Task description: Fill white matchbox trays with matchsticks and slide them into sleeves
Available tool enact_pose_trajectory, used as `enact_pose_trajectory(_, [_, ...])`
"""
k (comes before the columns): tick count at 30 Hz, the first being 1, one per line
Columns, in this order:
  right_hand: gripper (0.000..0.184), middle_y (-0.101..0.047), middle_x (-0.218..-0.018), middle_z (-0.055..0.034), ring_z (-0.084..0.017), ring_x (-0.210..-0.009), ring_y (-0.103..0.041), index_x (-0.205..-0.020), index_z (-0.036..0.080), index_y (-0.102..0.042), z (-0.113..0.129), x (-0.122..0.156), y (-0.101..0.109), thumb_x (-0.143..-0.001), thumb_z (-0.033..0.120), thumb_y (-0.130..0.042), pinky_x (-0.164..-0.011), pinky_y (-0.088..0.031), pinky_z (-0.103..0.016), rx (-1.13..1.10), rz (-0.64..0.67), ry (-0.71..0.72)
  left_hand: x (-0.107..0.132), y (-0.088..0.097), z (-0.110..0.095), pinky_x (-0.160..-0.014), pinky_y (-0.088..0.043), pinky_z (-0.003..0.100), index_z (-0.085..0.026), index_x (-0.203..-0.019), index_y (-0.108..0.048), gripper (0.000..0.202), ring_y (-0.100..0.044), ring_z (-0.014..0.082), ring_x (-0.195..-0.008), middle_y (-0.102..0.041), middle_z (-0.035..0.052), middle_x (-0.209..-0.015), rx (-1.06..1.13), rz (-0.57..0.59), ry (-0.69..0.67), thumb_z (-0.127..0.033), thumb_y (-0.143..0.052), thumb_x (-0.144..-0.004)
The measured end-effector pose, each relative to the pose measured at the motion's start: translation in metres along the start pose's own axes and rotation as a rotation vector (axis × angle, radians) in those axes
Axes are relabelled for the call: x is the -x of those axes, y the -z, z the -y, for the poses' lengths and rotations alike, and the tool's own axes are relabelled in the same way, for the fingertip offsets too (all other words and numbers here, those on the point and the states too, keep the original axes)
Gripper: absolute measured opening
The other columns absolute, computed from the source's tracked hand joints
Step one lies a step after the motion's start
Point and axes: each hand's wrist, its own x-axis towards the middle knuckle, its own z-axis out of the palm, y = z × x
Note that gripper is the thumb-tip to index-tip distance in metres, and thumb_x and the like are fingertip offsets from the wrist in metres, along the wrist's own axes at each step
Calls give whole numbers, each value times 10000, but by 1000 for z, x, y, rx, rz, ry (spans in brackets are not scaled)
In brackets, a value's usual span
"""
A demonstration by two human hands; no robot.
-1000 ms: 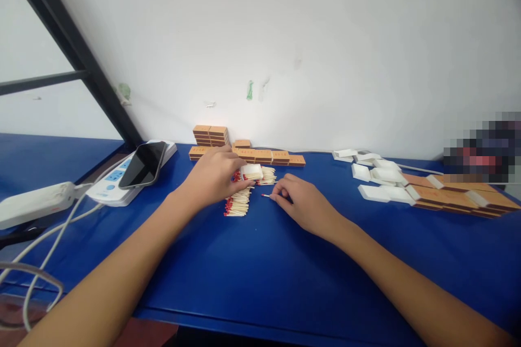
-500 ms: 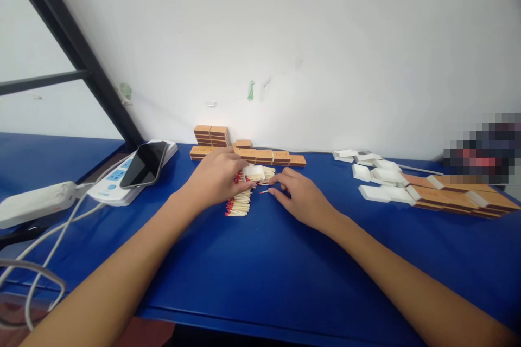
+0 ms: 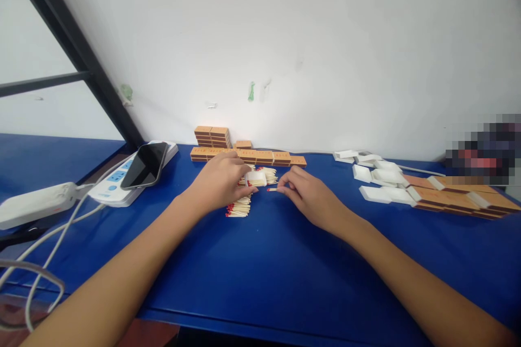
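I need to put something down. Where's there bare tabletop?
Bare blue tabletop shows in front of the loose matches, between the forearms; another patch lies between the right hand and the white trays. Crowded: around the left hand, with those matches, a matchbox tray and the matchbox row behind.

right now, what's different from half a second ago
The right hand has moved slightly right, away from the white tray, with a red-tipped match in its fingertips. The tray, in the left hand, sits slightly nearer the person. Nothing was visibly let go. The phone and matchbox row stayed put.
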Motion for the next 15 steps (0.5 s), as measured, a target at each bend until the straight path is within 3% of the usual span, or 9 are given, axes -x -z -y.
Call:
enact_pose_trajectory(5, [95,-610,-976,-49,-191,-838,-596,-985,201,-619,13,-2,1,-1048,228,-554,-742,-440,-322,-32,-155,3,-2,-2,-13,-768,-464,381,-134,-890,-738,357,-627,258,-852,-705,82,-825,63,42,1,-489,-756,-916])
enact_pose_trajectory(9, [86,-619,-983,-54,-191,-835,-601,-978,196,-619,21,-2,-6,-1036,198,-556,-746,-446,-325,-2,-146,50,-3,-2,-22,-786,-473,378,-145,-969,-758,343,-631,255,-870,-716,80,-855,120,25,-31,-484,-753,-920])
enact_pose_trajectory(15, [116,-617,-950,-47,-189,-832,-608,-1010,203,-672,3,-2,-3,-1032,221,-559,-768,-477,-331,-33,-191,2,-2,-2,-15,-769,-473,377,-133,-896,-753,354,-631,256,-837,-704,84,-811,87,39,0,-486,-769,-906])
